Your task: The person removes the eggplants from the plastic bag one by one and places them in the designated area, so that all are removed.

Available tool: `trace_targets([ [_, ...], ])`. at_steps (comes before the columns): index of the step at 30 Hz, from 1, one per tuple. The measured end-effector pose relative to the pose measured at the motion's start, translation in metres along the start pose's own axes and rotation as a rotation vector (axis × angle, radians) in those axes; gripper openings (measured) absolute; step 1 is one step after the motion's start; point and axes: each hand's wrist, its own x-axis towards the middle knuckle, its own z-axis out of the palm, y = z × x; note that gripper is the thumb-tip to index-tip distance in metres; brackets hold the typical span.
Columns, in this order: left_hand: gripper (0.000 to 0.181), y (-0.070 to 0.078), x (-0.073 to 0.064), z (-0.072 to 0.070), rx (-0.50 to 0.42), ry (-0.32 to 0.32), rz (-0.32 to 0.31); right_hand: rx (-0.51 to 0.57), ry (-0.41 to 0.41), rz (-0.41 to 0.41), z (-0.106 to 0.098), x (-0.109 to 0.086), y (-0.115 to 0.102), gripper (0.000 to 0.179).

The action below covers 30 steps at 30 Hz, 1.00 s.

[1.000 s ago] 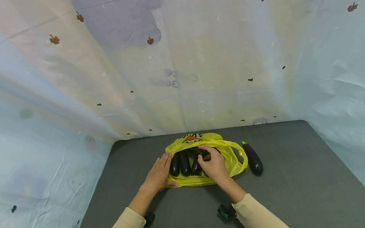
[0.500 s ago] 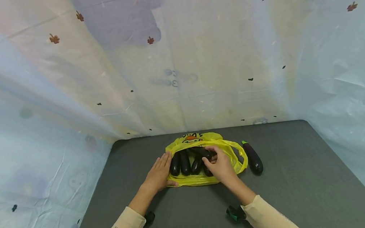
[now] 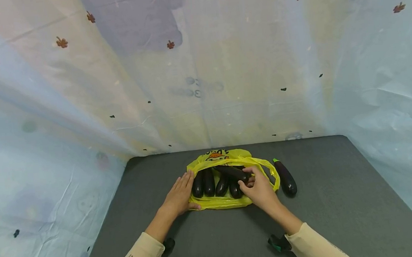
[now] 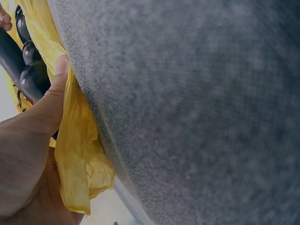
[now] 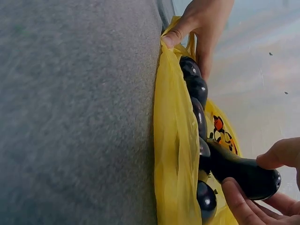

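An open yellow plastic bag (image 3: pixel 220 203) lies on the table, with several dark eggplants (image 3: pixel 208 183) side by side in its mouth. My right hand (image 3: pixel 260 188) pinches the rounded end of one eggplant (image 5: pixel 243 174) between thumb and fingers. That eggplant slants across the others, and its far end points to the back of the bag. At the bag's left side rests my left hand (image 3: pixel 178 194), fingers straight along it and thumb (image 4: pixel 60 75) pressed at the front rim. Right of the bag, another eggplant (image 3: pixel 286 180) with a green tip lies on the table.
The grey table (image 3: pixel 327 216) has a back edge close to a pale patterned curtain (image 3: pixel 223 114), which also hangs at both sides. A looped bag handle (image 3: pixel 272 175) spreads toward the loose eggplant. Dark wrist devices (image 3: pixel 278 242) show under the sleeves.
My right hand has moved to the right within the bag's mouth with the pinched eggplant, uncovering more of the eggplants below. My left hand stays in place.
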Motion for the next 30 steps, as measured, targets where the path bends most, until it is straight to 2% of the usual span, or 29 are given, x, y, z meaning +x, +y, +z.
trace_targets([
  [4,0.129,0.000,0.000,-0.001,-0.001,-0.001,-0.001,0.004,0.004,-0.038,-0.006,-0.005,0.003,0.043],
  [14,0.130,-0.001,0.001,0.001,0.008,-0.005,-0.006,0.024,0.005,-0.057,-0.022,-0.018,0.013,0.043],
  [23,0.131,-0.001,0.002,0.002,0.015,-0.003,-0.005,0.074,0.019,-0.191,-0.042,-0.032,0.022,0.043],
  [30,0.131,-0.001,0.001,0.001,0.011,-0.007,-0.006,0.084,0.073,-0.301,-0.059,-0.041,0.027,0.045],
])
